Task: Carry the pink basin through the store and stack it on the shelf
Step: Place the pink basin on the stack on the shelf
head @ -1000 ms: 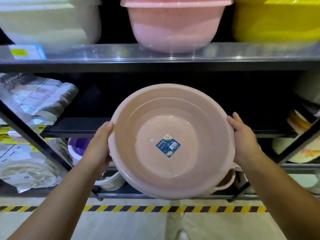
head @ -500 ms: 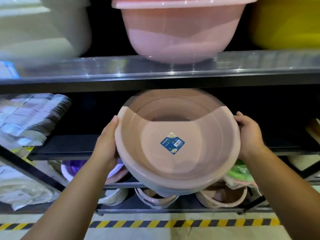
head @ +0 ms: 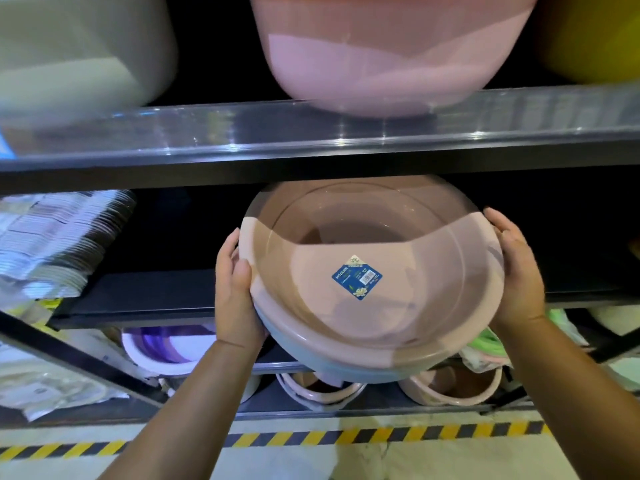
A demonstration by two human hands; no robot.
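Head view: pink basin (head: 374, 271) gripped at opposite rims, left hand (head: 235, 289), right hand (head: 519, 271).
Probably light, stiff, smooth plastic; best held by rim, far edge under shelf (head: 311, 168).

Light falls from above and in front; the recesses behind the shelf (head: 311, 168) are almost black. A sharp shadow line crosses the basin (head: 374, 271): its far half, under the shelf, is dim brown, its near half bright pink. White glints streak the clear strip (head: 311, 133) on the shelf edge. The tubs (head: 391, 53) on top and the packets (head: 59, 244) at left are smeared by motion blur, while the label (head: 356, 277) stays fairly crisp. Wide-angle bending tilts the shelf lines near the edges.
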